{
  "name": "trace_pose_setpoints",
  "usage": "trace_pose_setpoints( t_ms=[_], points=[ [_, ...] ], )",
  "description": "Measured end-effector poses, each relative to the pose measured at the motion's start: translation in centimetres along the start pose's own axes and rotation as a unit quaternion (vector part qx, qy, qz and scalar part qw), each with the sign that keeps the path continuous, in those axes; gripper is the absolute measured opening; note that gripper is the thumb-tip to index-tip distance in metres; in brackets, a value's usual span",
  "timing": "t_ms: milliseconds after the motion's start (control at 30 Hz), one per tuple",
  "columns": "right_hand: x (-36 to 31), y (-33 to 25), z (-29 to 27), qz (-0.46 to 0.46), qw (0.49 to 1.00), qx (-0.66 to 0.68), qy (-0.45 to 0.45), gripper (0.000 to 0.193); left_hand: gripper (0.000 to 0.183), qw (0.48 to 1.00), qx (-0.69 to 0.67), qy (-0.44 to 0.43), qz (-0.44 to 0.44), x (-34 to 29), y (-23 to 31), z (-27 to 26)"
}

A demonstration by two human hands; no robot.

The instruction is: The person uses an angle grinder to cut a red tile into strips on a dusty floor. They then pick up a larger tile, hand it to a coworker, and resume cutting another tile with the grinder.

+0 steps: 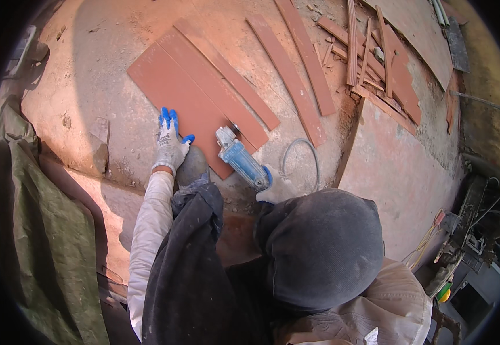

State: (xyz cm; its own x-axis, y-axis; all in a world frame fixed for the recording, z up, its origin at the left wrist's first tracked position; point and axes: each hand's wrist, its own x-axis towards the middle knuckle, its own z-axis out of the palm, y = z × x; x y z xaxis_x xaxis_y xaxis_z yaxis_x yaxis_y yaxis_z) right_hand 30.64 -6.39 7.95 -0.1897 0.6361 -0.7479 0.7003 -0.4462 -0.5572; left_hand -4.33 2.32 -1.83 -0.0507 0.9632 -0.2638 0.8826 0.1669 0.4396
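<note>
Left hand point(172, 146) spread open at the left edge of a reddish board point(189, 98) on the floor point(97, 75), right hand point(279, 186) gripping a blue angle grinder point(242, 160), board ahead of it.

A creased olive-green tarpaulin point(48, 241) hangs along the left side. At the upper right, reddish-brown broken strips point(368, 52) lie crisscrossed in a loose heap, with a wide, flat panel point(422, 34) just beyond them. Near that panel's far end are pale, thin pipes point(439, 11) and a dark grey flat piece point(458, 49). Lower right, yellow cords point(425, 244) trail near dark, cluttered metal equipment point(475, 241); below sits a small green-and-yellow object point(444, 292).
</note>
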Motion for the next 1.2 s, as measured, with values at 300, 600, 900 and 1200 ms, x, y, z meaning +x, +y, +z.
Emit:
trace_pose_setpoints(
  t_ms=[300,600,900,1200],
  points=[
    [-1.1,2.3,-0.3,-0.029,0.999,0.037,-0.01,0.073,0.112,1.0,0.008,-0.004,0.001,0.1,-0.3,0.1],
    [-2.1,3.6,-0.9,-0.016,0.999,0.024,-0.042,0.074,0.112,1.0,0.009,0.002,0.008,0.1,-0.9,0.5],
    [-1.7,6.4,0.1,-0.004,0.999,0.009,-0.041,0.076,0.112,1.0,0.013,0.005,0.004,0.2,-1.0,0.6],
    [-2.5,7.6,-0.5,-0.044,0.997,0.032,-0.053,0.07,0.113,1.0,0.026,0.003,0.002,0.3,-1.1,0.8]
  ],
)
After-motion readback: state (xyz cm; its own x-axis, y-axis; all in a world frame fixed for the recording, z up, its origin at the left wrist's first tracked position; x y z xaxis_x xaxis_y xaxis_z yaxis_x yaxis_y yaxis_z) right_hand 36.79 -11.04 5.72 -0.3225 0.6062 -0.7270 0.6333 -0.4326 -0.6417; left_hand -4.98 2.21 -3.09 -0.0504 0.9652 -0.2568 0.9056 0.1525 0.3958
